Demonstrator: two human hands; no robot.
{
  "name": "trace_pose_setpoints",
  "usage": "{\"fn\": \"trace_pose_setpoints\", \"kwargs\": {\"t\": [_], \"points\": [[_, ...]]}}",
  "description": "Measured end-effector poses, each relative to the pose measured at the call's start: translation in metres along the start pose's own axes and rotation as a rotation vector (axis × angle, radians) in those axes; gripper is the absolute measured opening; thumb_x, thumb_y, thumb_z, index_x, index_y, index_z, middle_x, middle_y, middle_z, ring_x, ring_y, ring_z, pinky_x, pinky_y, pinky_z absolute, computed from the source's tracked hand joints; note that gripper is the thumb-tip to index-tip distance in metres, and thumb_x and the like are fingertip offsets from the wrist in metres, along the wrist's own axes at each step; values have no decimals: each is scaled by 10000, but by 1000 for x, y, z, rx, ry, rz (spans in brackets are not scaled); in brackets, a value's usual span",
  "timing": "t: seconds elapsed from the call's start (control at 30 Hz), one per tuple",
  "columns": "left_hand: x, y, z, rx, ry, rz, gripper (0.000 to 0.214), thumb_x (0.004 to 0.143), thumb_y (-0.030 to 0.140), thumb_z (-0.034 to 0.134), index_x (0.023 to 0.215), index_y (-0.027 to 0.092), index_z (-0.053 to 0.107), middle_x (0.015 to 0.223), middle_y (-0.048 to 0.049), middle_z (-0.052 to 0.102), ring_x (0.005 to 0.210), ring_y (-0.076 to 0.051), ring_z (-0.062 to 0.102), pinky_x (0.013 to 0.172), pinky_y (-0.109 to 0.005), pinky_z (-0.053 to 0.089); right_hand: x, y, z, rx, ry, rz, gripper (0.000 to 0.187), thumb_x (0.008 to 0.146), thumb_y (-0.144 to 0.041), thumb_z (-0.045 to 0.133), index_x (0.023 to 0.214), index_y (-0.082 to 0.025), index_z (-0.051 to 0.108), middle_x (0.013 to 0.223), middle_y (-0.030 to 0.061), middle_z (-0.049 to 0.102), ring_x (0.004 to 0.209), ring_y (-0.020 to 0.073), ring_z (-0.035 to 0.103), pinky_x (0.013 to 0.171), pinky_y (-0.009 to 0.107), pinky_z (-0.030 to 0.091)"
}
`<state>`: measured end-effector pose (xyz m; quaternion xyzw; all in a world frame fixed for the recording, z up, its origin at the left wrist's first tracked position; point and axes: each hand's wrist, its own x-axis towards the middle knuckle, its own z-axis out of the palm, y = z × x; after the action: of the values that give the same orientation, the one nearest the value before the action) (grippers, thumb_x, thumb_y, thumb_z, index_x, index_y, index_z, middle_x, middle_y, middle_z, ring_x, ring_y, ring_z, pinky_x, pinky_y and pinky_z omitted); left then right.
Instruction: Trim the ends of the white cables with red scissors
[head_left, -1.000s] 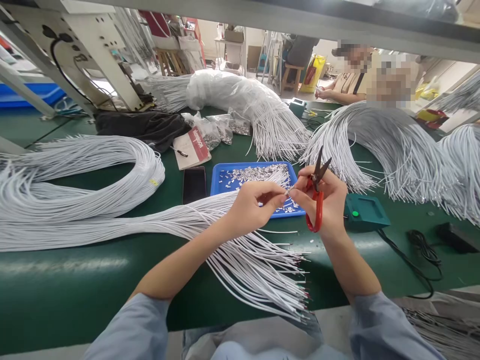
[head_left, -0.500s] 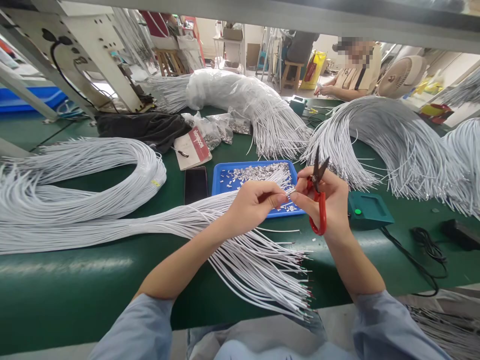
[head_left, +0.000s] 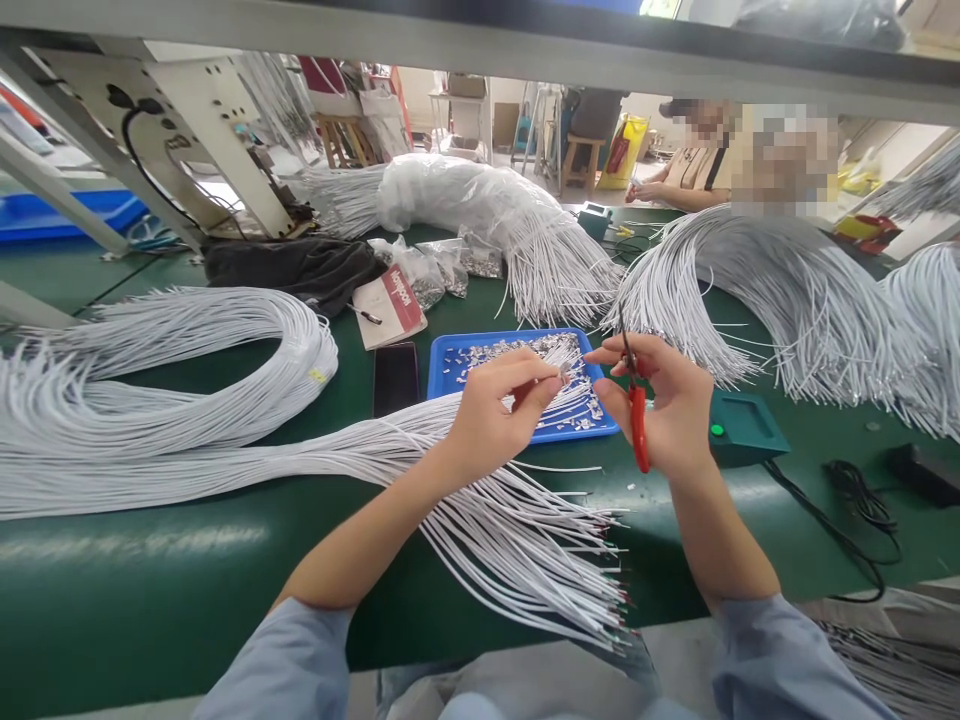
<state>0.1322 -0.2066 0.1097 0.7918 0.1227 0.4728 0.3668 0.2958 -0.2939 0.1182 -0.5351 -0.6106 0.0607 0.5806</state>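
Note:
My left hand (head_left: 504,405) pinches the tip of a white cable above the blue tray (head_left: 442,380); its fingers partly hide the end. My right hand (head_left: 664,405) holds red-handled scissors (head_left: 638,425) against the palm, blades pointing up and away. Its thumb and forefinger are apart, a short gap from the left fingertips. Small silvery metal pieces (head_left: 487,353) lie scattered in the tray, with several cable ends resting over them. Below my left wrist, a fanned bundle of white cables (head_left: 517,540) spreads over the green table, tips toward the right.
A coiled cable bundle (head_left: 292,385) lies left, and big bundles (head_left: 810,290) arch at the right and back. Behind the tray are a phone (head_left: 395,378), a notebook (head_left: 390,308) and plastic bags. A green device (head_left: 750,425) sits right. Another person (head_left: 690,180) works across the table.
My right thumb and forefinger have parted from the left fingertips and moved slightly right. The scissors have turned more edge-on. My left hand keeps its pinch; the view has shifted slightly.

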Motion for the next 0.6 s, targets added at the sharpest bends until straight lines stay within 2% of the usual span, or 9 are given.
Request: {"fn": "trace_pose_setpoints", "kwargs": {"t": [0.13,0.23,0.33,0.6], "points": [[1,-1,-1,5,89,73,110,884,169,633,791,135,680,686,-7,605,602,-66,492,511,-170,388,1,-4,-2,-179,-79,-60,231,746,-168,697,971,-209,671,811,6,674,719,152,582,654,305,492],[1,-1,-3,5,114,83,113,876,173,644,776,137,684,667,-3,593,583,-66,476,490,-174,378,1,-5,-2,-255,-135,-109,195,757,-182,675,950,-204,679,690,-10,611,671,152,540,602,293,456],[1,-2,-3,25,128,91,116,878,191,644,785,144,696,658,-3,592,571,-69,472,476,-182,369,0,-4,-3,-307,-170,-119,207,764,-215,685,970,-194,683,662,-9,581,672,156,521,605,296,444],[-3,-3,0,92,72,85,95,878,184,638,839,161,722,680,-5,608,559,-68,463,493,-196,374,-2,-2,0,-346,-238,-99,241,772,-253,683,1006,-198,699,682,12,611,721,183,534,613,301,442]]}}
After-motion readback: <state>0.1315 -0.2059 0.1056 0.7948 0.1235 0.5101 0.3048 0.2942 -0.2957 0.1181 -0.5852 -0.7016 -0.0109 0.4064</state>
